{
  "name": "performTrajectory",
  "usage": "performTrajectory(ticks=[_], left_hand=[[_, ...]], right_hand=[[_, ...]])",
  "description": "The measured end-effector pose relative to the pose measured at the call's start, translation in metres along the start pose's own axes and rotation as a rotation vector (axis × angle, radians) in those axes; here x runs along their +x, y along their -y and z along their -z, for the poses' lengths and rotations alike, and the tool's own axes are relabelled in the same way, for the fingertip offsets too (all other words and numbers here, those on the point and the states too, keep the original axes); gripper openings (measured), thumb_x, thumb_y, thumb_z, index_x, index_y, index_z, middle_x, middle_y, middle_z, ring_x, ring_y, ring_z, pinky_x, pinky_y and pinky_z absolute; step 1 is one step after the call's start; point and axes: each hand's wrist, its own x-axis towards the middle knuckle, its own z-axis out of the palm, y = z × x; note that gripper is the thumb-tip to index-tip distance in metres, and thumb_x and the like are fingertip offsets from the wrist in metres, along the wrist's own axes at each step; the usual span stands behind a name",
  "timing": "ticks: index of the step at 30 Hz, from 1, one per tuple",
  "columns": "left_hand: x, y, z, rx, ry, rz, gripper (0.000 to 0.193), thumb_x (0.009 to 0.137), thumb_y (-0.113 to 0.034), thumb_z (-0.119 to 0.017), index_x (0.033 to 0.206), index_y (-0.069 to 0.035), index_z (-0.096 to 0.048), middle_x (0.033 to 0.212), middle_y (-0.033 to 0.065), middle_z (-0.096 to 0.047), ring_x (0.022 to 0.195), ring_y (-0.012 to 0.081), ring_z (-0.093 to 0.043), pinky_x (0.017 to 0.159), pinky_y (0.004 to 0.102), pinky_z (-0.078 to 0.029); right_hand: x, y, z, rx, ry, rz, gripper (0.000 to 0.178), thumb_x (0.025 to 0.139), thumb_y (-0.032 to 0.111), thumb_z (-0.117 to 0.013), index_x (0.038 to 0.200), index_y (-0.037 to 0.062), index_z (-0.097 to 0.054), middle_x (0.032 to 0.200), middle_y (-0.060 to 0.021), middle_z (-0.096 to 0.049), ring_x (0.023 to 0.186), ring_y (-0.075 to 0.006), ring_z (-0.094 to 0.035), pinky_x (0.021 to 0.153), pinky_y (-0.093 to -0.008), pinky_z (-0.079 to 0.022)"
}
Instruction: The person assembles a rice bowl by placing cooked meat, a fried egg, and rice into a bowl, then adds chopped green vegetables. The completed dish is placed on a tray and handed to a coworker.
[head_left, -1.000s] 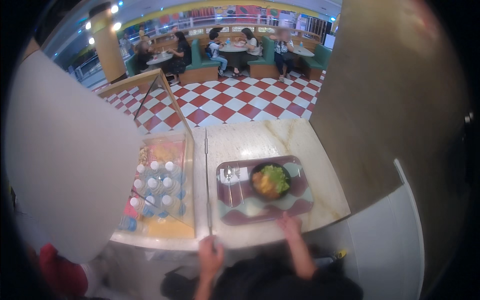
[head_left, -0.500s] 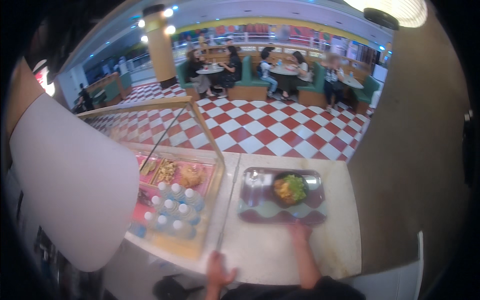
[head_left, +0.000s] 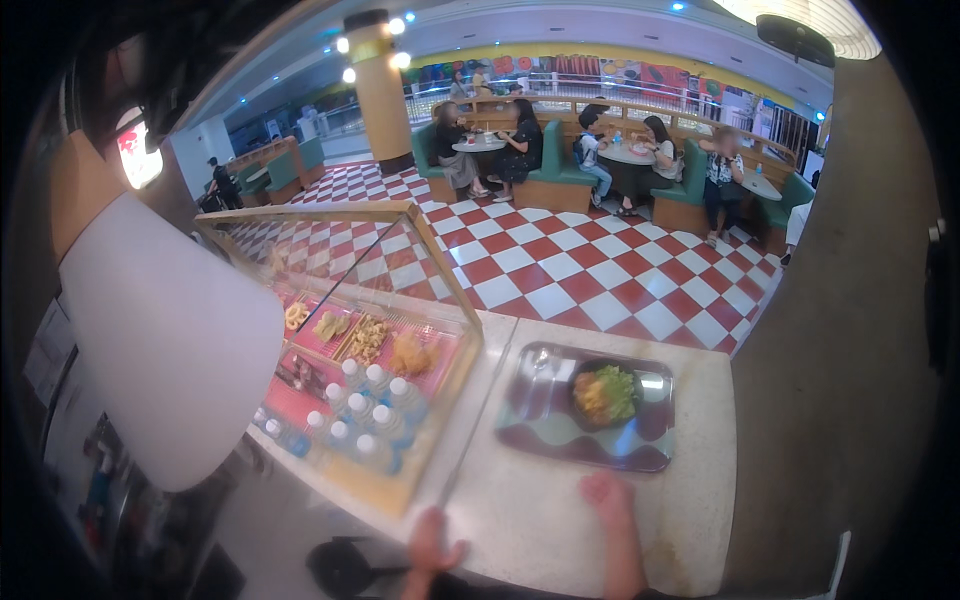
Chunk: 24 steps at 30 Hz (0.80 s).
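A patterned serving tray [head_left: 530,435] lies on the pale stone counter, carrying a dark bowl [head_left: 583,412] of orange-brown food with green lettuce. Just short of the tray's near edge, my right hand [head_left: 607,497] rests over the counter with its fingers curled in and nothing visible in them. It looks apart from the tray. My left hand [head_left: 432,542] is at the counter's front edge, near the seam, thumb spread from the fingers and holding nothing. Left of it stands a glass display case [head_left: 455,370] with several white-capped water bottles [head_left: 375,425] and fried food.
A large white lamp shade [head_left: 170,340] hangs close on the left. The counter [head_left: 690,500] ends at a brown wall or pillar on the right. Beyond is a red-and-white checkered floor [head_left: 590,270], with people seated at tables in green booths [head_left: 560,165].
My right hand has drawn back from the tray's near edge, and its fingers have curled in. My left hand stays by the counter edge. The view has turned slightly left.
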Motion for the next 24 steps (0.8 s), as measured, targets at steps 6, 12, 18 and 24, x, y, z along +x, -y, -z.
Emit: performTrajectory(ticks=[6, 12, 18, 24], left_hand=[[-0.002, 0.002, 0.002, -0.035, 0.027, 0.040, 0.070, 0.079, -0.042, -0.081, 0.127, 0.006, -0.063, 0.129, 0.0275, -0.065, 0.125, 0.0480, -0.059, 0.110, 0.0537, -0.046], [-0.001, 0.003, 0.001, -0.029, -0.009, -0.006, 0.067, 0.078, -0.039, -0.080, 0.125, 0.006, -0.063, 0.125, 0.0276, -0.065, 0.121, 0.0482, -0.060, 0.107, 0.0537, -0.048], [0.002, -0.001, 0.000, -0.028, -0.044, -0.040, 0.061, 0.079, -0.036, -0.078, 0.121, 0.006, -0.063, 0.117, 0.0272, -0.065, 0.109, 0.0488, -0.061, 0.098, 0.0543, -0.051], [0.003, -0.005, -0.001, -0.018, -0.030, 0.023, 0.051, 0.071, -0.021, -0.081, 0.115, -0.001, -0.065, 0.120, 0.0215, -0.066, 0.118, 0.0429, -0.061, 0.106, 0.0500, -0.049]], right_hand=[[-0.045, -0.001, -0.012, -0.355, -0.004, 0.140, 0.028, 0.105, 0.018, -0.060, 0.114, -0.0080, -0.062, 0.102, -0.0235, -0.073, 0.079, -0.0305, -0.076, 0.072, -0.0405, -0.066], [-0.053, 0.008, 0.002, -0.631, -0.110, 0.493, 0.025, 0.107, 0.021, -0.058, 0.106, -0.0034, -0.064, 0.091, -0.0165, -0.075, 0.066, -0.0224, -0.072, 0.058, -0.0343, -0.059], [-0.062, 0.016, 0.058, -1.071, -0.365, 0.801, 0.024, 0.101, 0.023, -0.065, 0.103, -0.0008, -0.064, 0.090, -0.0161, -0.071, 0.081, -0.0323, -0.069, 0.075, -0.0451, -0.054], [-0.082, 0.000, 0.116, -1.437, -0.543, 0.855, 0.035, 0.087, 0.021, -0.077, 0.111, 0.0010, -0.061, 0.121, -0.0188, -0.060, 0.123, -0.0407, -0.052, 0.105, -0.0529, -0.041]])
